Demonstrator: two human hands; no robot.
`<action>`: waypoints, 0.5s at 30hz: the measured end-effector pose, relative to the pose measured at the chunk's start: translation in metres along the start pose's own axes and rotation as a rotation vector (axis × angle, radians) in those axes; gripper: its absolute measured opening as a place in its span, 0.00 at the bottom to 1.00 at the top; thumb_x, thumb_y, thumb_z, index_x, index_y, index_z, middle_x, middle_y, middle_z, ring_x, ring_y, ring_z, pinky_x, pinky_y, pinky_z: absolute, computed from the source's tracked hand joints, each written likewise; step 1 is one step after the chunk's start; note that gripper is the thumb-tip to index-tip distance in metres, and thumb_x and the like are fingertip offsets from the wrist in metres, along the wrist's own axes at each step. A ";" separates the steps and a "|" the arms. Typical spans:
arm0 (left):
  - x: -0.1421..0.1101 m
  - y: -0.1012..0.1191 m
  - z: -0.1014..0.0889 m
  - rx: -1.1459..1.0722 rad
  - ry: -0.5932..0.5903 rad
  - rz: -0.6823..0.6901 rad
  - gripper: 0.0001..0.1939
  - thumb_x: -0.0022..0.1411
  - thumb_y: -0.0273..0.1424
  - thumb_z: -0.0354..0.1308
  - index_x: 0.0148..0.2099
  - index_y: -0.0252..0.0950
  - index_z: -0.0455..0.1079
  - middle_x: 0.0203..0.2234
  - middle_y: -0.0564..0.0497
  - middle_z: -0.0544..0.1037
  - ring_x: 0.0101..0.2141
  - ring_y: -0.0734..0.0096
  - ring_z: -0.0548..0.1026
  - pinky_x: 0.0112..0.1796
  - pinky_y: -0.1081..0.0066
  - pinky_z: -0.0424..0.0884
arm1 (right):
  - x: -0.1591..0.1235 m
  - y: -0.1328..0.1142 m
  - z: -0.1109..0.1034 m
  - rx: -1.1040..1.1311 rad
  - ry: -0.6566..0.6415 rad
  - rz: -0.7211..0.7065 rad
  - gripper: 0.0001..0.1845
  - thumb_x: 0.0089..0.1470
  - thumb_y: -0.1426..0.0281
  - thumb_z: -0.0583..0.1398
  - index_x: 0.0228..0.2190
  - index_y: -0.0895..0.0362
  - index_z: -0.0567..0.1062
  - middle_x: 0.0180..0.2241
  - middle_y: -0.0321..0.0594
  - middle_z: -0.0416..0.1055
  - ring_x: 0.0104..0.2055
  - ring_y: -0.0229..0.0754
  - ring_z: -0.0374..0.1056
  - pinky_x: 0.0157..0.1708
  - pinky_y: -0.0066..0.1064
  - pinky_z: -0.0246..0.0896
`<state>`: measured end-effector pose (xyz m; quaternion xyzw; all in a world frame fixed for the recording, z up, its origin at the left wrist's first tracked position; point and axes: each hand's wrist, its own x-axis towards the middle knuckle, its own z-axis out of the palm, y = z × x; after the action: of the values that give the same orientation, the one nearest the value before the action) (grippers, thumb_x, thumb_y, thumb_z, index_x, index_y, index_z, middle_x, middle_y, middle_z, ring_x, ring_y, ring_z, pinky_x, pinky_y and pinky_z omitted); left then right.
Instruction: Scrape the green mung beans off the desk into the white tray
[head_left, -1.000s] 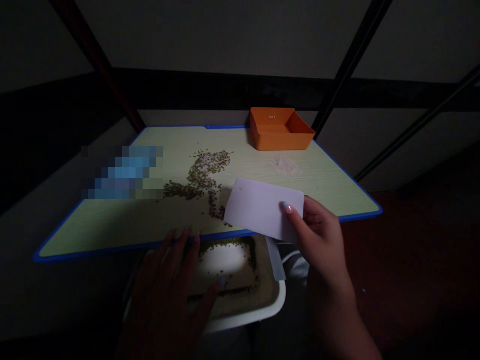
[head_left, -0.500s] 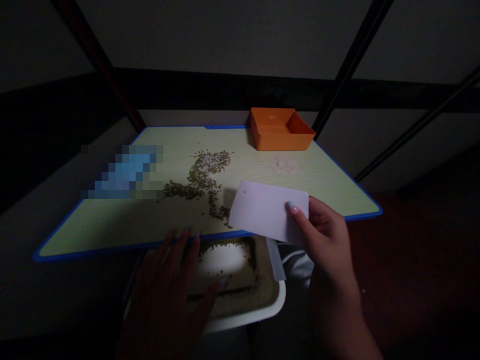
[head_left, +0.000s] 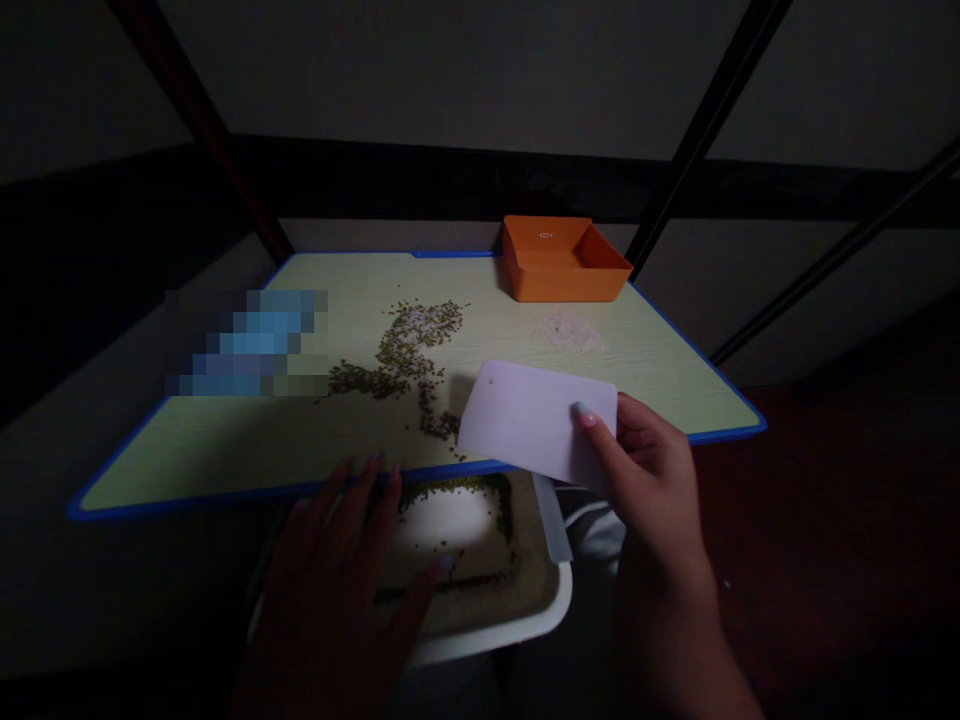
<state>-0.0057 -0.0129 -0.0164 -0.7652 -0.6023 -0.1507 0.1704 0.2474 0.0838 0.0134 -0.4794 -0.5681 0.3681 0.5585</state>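
Observation:
My right hand grips a flat white scraper with a small hole in one corner, thumb on top. The scraper's left end is beside a trail of small dark green beans, mixed with paler grains, on the board-like tabletop. My left hand is in shadow with its fingers spread, its fingertips at the blue front edge. Under that hand and the edge is a white-rimmed tub with more beans along its inner sides; the hand hides its left part.
An orange open box stands at the back right of the tabletop. In front of it lies a small pile of pale grains. A blurred-out bluish object is at the left edge. Wall panels rise behind.
Almost nothing differs. Both hands, the scraper and the beans keep their places, with only a very slight shift of the view.

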 end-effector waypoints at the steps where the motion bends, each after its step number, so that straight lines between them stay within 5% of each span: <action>1: 0.000 0.000 0.000 0.002 0.003 0.007 0.37 0.64 0.44 0.48 0.70 0.34 0.46 0.62 0.32 0.66 0.63 0.39 0.62 0.56 0.39 0.65 | 0.000 0.001 0.000 0.003 0.007 -0.002 0.12 0.58 0.60 0.62 0.29 0.54 0.78 0.27 0.37 0.72 0.29 0.40 0.65 0.26 0.30 0.58; 15: 0.000 -0.003 0.000 0.016 -0.005 0.025 0.36 0.64 0.44 0.48 0.69 0.32 0.49 0.62 0.32 0.65 0.63 0.39 0.62 0.54 0.40 0.66 | 0.000 0.001 0.004 -0.009 -0.009 0.012 0.12 0.59 0.60 0.61 0.28 0.54 0.75 0.26 0.35 0.68 0.29 0.38 0.63 0.26 0.30 0.56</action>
<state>-0.0091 -0.0123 -0.0164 -0.7715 -0.5944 -0.1421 0.1768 0.2431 0.0842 0.0121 -0.4838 -0.5694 0.3709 0.5515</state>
